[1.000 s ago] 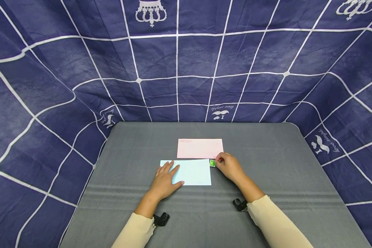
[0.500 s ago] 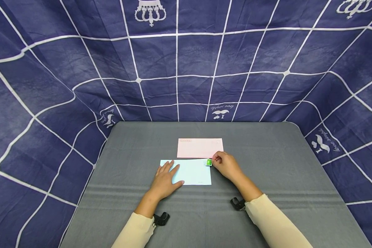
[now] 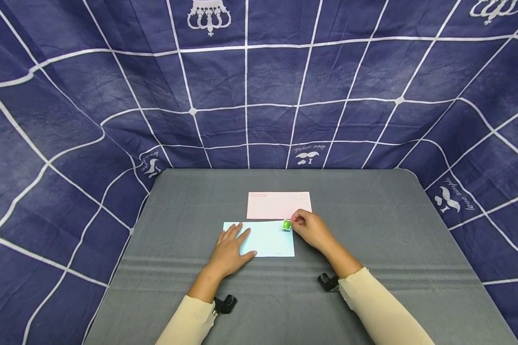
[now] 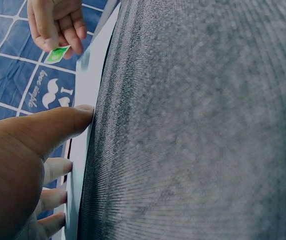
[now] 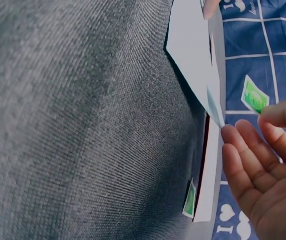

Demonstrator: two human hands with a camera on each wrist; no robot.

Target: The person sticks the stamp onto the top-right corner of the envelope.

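Head view: the blue envelope is pressed by the left hand, fingers spread; over its top right corner, 1 green stamp is pinched by the right hand. Left wrist: the stamp is tilted. Right wrist: it should be straightened before pressing.

Head vw bright; wrist vws dim, bluish. Shadow under env. near R hand; cloth well away blurry.
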